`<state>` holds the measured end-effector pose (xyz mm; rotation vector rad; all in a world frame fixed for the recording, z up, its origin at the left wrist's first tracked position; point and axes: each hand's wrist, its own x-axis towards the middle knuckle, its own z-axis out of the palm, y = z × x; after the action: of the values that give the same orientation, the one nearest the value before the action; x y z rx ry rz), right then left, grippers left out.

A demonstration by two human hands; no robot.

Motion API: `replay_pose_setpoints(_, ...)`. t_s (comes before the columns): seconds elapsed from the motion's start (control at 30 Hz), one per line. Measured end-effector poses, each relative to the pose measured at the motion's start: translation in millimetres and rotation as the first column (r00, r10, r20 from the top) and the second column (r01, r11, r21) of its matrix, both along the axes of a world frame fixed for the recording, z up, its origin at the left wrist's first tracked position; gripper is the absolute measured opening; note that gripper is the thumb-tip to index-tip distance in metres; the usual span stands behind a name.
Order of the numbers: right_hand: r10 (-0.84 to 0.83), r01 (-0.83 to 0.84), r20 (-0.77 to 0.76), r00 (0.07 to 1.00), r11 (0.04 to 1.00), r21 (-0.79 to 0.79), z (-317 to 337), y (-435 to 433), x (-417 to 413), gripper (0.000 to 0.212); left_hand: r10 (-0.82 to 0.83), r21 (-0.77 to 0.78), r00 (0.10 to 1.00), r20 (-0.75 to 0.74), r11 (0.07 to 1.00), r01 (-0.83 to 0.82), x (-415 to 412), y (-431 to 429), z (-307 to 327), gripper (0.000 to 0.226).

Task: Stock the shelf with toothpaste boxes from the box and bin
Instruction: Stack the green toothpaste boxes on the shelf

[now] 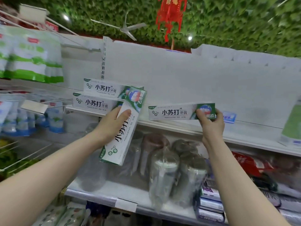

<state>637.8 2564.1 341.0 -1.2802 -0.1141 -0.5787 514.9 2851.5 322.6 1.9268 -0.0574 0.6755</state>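
Two white-and-green toothpaste boxes [97,97] lie stacked at the left end of the white upper shelf [179,126]. My left hand [114,123] grips a stack of the same boxes [125,128], held upright and tilted just in front of that stack. My right hand [210,121] pinches the green right end of a single toothpaste box [172,111], which is level at the shelf's middle, right at its surface. I cannot tell whether it rests on the shelf. The source box and bin are out of view.
A blue price tag [228,119] sits on the shelf behind my right hand and a green pack [293,126] stands at the far right. Wrapped cups [164,168] fill the shelf below. Hanging packs [29,57] and wire racks are at the left.
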Motion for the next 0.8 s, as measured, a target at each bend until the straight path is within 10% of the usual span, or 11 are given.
replay_pose_setpoints(0.13,-0.174,0.139,-0.052,0.983,0.904,-0.403,-4.7,-6.3,4.3,0.053,0.015,0.063,1.000,0.005,0.998,-0.015,2.3,-9.4,0.1,0.028)
replay_pose_setpoints(0.27,-0.359,0.281,0.072,0.931,0.575,-0.768,-15.8,-1.9,13.7,0.049,0.023,0.093,1.000,0.000,0.995,-0.023,1.9,-18.9,-2.3,0.026)
replay_pose_setpoints(0.57,-0.284,0.526,0.455,0.844,0.605,-0.598,-24.9,21.5,-22.5,0.049,-0.081,0.081,0.996,-0.047,0.993,0.085,-2.6,-28.0,-13.5,0.019)
replay_pose_setpoints(0.8,0.265,-0.237,-0.060,0.962,0.714,-0.658,-11.8,42.2,-74.6,0.047,-0.223,0.355,0.972,-0.074,0.905,0.235,-3.8,-33.3,-16.9,0.039)
